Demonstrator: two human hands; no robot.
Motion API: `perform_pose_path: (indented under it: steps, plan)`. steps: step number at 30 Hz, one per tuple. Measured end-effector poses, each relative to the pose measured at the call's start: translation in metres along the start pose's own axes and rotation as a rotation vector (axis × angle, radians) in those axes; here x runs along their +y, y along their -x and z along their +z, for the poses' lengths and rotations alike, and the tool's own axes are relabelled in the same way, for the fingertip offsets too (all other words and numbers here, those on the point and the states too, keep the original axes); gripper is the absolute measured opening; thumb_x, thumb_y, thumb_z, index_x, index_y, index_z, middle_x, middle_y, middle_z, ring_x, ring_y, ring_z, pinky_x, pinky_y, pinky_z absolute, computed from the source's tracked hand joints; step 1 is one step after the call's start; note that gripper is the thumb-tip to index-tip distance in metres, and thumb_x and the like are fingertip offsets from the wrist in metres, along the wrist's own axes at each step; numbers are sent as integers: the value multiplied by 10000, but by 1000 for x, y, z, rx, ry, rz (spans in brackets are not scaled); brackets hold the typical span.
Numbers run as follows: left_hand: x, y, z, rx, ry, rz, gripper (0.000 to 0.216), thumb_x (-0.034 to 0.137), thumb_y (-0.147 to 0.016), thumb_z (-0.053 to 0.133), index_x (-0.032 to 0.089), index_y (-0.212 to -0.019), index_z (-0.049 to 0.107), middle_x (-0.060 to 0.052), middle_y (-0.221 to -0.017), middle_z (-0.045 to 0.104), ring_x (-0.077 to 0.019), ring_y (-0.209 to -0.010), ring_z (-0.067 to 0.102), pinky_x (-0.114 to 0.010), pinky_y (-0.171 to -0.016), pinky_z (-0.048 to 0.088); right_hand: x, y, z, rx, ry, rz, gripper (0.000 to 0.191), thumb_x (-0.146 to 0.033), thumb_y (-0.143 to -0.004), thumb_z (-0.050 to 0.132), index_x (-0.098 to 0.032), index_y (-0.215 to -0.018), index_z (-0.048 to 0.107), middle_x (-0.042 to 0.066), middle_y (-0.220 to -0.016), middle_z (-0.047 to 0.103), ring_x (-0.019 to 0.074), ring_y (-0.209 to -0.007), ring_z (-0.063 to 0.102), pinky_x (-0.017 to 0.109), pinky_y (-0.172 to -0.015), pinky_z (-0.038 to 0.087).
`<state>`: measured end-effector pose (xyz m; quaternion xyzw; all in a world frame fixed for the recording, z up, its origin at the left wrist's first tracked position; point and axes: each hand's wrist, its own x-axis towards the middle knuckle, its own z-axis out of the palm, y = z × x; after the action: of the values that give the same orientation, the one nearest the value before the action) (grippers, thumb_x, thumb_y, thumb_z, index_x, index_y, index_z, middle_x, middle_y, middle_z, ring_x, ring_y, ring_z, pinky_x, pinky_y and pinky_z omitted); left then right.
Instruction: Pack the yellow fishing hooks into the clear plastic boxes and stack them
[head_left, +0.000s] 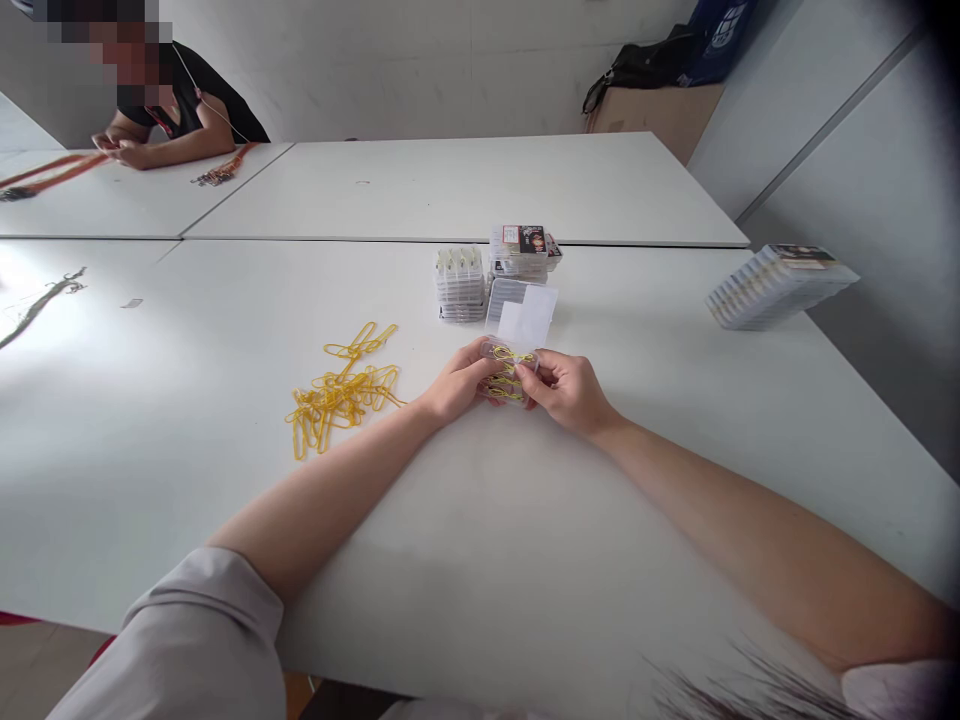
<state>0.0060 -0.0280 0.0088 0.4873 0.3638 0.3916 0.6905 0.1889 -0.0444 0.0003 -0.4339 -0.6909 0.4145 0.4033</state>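
Note:
Between my two hands is a small clear plastic compartment box [502,388] with yellow cords coiled in its slots. My left hand [459,382] grips the box's left side, its thumb over the front. On the other side, my right hand [566,390] is closed at the box's right edge, thumb and finger by the yellow cord [513,354]; whether they pinch the cord is hard to see. Just behind the box stands an open clear case with a white card [534,315]. To the left lies a loose pile of yellow cord loops [337,400].
Stacked clear boxes [460,285] and boxes with printed labels [519,245] stand behind my hands. Another tall stack [776,288] is at the right edge. Across the white table [465,190], a person [180,110] handles orange cords [64,172]. A grey cord bundle [45,300] lies far left.

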Motion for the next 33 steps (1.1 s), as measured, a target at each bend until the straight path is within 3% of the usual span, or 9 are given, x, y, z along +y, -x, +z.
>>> perform_pose_path:
  steps: [7,15,26,33]
  plan:
    - [1,0,0,-3,28,5,226,288,-709,593,156,-888,547,-9,-709,644,-154,-605,624,-258,-494,477,-1,0,0,-3,-29,8,403,-553,-900,614,-194,-720,586,10,-592,644,143,-512,608,266,-499,488]
    - [5,2,-2,-159,53,70,347,240,-665,708,161,-962,545,-13,-799,677,-168,-689,657,-264,-578,469,-6,-2,-1,-19,-167,46,429,-601,-870,639,-180,-784,641,21,-630,678,143,-534,622,267,-518,537]
    - [2,0,-4,-102,86,22,284,275,-695,644,161,-936,546,-17,-757,676,-169,-649,640,-276,-549,459,-5,-2,-1,-19,-154,49,459,-629,-861,638,-181,-764,626,22,-624,666,144,-527,620,271,-512,533]
    - [1,1,-2,-101,76,29,336,337,-737,730,157,-953,547,-13,-779,665,-153,-666,647,-251,-544,467,-4,-2,-1,-12,-142,44,459,-625,-863,636,-176,-766,631,16,-619,649,138,-523,617,265,-514,527]
